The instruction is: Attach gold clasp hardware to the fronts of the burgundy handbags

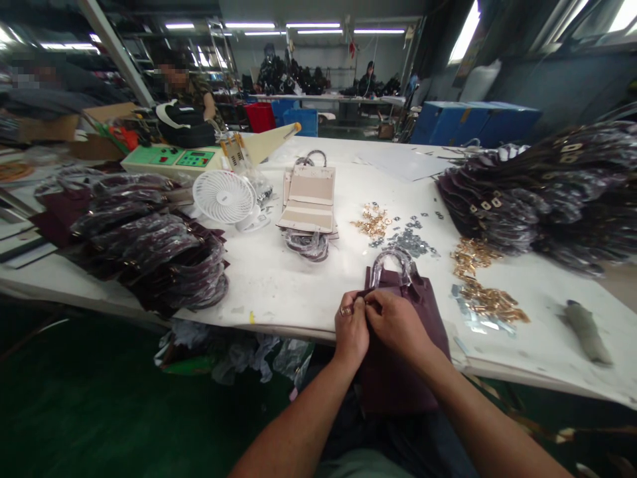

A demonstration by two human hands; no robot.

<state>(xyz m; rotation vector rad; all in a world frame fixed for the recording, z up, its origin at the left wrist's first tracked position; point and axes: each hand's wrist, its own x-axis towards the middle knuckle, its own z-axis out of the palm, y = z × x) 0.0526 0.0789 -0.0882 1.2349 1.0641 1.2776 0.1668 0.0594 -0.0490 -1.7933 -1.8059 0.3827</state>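
Observation:
A dark maroon bag point(428, 299) with a plastic-wrapped handle point(393, 262) lies at the near edge of the white table point(279, 279), hanging partly over it. Both my hands are pinched together on the bag's top left corner. My left hand point(351, 325), wearing a ring, is closed on the edge. My right hand point(398, 322) is closed on the same spot beside it. What small part sits between the fingertips is hidden.
Gold metal fittings point(490, 299) and silver ones point(411, 242) lie scattered right of the bag. Stacks of wrapped dark bags sit at left point(159, 245) and right point(547, 192). A white fan point(223, 197), beige bags point(309, 202), and a green machine point(179, 158) stand further back. People work at the far tables.

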